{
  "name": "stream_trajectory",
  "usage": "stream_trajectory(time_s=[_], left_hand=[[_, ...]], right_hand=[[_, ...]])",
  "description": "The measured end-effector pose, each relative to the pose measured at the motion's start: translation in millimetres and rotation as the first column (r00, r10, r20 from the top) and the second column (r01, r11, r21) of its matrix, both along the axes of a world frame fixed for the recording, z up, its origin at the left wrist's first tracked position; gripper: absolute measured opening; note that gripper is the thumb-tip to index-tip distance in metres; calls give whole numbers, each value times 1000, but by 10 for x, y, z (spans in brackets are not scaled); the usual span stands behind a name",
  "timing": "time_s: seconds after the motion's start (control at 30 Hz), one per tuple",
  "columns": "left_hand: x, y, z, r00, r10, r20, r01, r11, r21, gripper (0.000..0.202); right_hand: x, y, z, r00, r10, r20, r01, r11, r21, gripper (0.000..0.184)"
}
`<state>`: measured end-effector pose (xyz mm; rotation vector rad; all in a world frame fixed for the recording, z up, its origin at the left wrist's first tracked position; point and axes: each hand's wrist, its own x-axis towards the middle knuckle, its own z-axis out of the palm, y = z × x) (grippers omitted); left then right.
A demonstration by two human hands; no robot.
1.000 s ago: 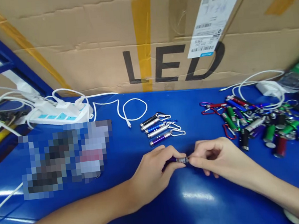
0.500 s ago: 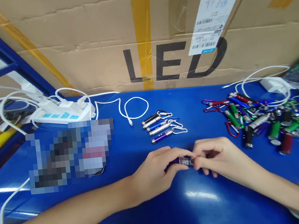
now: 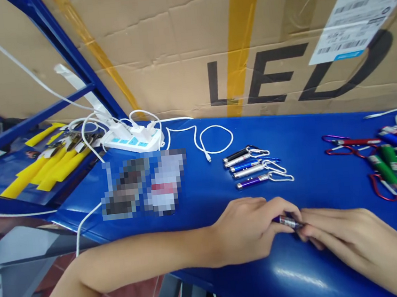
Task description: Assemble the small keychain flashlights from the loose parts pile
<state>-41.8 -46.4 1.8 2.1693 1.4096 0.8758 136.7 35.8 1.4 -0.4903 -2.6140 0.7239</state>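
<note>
Purple penlight (image 3: 287, 222) pinched, near side of scene

Left hand (image 3: 248, 230): thumb and index closed on it, over the tabletop (image 3: 310, 165). Right hand (image 3: 356, 231): fingertips pinched at its right end, exact contact hidden. Likely best: left pinch firm, right fingers in line with the barrel, so nothing slips or tilts. Just beyond, leftward: five penlights (image 3: 250, 171) in a row. Right edge: jumbled penlight pile (image 3: 387, 172).

1. This looks like a workshop or packing area.
2. A large brown cardboard carton (image 3: 174, 52) lettered "LED" bears a white paper shipping label (image 3: 355, 18).
3. Slim metallic clip-on torches (image 3: 246, 165) line a glossy blue bench (image 3: 316, 188).
</note>
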Motion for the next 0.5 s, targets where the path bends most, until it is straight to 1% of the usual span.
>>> stream_trajectory(time_s=[0.1, 0.27, 0.37, 0.5], left_hand=[[3, -2, -8, 999, 18, -28, -18, 1000, -6, 14], [8, -7, 1, 999, 40, -1, -40, 999, -18, 14], [11, -12, -3, 998, 55, 20, -55, 998, -17, 16], [19, -12, -23, 997, 64, 34, -64, 998, -10, 20]], right_hand=[[-20, -17, 8, 996, 37, 76, -28, 993, -112, 47], [-75, -46, 67, 990, -17, 139, 58, 955, -292, 57], [-96, -56, 73, 987, -38, 153, 93, 926, -367, 62], [-91, -66, 38, 983, -60, 172, 132, 885, -446, 63]])
